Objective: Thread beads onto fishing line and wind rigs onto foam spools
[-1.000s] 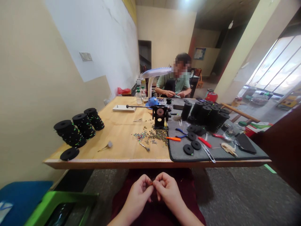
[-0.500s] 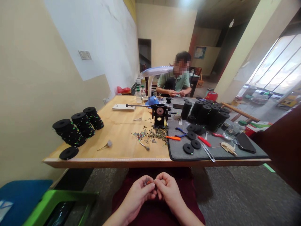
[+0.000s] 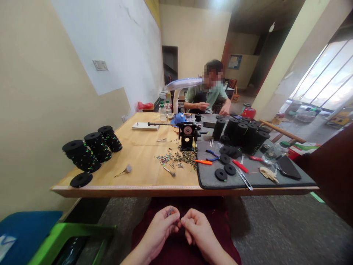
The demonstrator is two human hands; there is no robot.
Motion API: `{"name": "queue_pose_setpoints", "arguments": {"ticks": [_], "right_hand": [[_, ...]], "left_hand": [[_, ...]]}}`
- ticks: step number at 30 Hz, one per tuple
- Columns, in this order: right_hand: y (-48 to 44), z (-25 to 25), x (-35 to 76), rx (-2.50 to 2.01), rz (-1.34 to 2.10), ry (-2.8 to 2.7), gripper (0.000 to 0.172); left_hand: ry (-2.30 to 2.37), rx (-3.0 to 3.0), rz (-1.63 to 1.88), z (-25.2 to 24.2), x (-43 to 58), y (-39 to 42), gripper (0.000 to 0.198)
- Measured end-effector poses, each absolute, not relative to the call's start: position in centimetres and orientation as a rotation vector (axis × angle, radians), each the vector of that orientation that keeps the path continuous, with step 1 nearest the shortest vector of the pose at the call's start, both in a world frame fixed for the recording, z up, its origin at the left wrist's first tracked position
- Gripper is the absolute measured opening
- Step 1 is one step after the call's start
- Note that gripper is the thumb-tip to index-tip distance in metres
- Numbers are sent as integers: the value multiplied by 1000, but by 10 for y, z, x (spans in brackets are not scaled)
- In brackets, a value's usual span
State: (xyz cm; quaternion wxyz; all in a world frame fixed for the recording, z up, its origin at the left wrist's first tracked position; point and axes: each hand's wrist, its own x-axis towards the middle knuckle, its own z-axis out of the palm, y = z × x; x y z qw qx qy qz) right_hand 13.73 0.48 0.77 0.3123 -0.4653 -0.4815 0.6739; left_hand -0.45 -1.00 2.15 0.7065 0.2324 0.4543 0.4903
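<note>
Above my lap, in front of the table edge, my two hands are close together with a narrow gap between the fingertips. My left hand [image 3: 164, 225] is closed, its thumb pressed over a small cluster of grey and orange-red bits [image 3: 170, 212] too small to name. My right hand [image 3: 195, 225] makes a pinch, thumb against forefinger; whatever sits in it is hidden. Beyond them on the wooden table [image 3: 110, 180] are a small brush-like tool [image 3: 169, 172], a heap of colourful beads [image 3: 164, 158] and many small brass-coloured pieces [image 3: 187, 157].
A black winding machine [image 3: 187, 134] stands mid-table. Stacks of black foam spools [image 3: 95, 147] are at left, more spools [image 3: 242, 134] on the grey mat [image 3: 209, 180] with pliers [image 3: 212, 155] and tweezers [image 3: 244, 179]. Opposite sits a co-worker [image 3: 205, 97]. A green stool [image 3: 79, 230] is low left.
My hands have drawn slightly apart, the right shifting a little down and to the right. Across the table, the co-worker's hands have separated, one reaching toward the mat.
</note>
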Motion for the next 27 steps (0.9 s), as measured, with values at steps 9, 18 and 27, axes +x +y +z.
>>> {"name": "queue_pose_setpoints", "arguments": {"ticks": [9,18,27], "right_hand": [[6,10,136,-1210,1840,-1230,37],[8,13,135,-1250,1829,-1195,35],[10,6,136,-1210,1778,-1190,34]], "left_hand": [[1051,587,1080,28,-4,-11,21],[1193,763,1024,29,-5,-10,21],[1242,961,1022,29,-3,-11,28]]}}
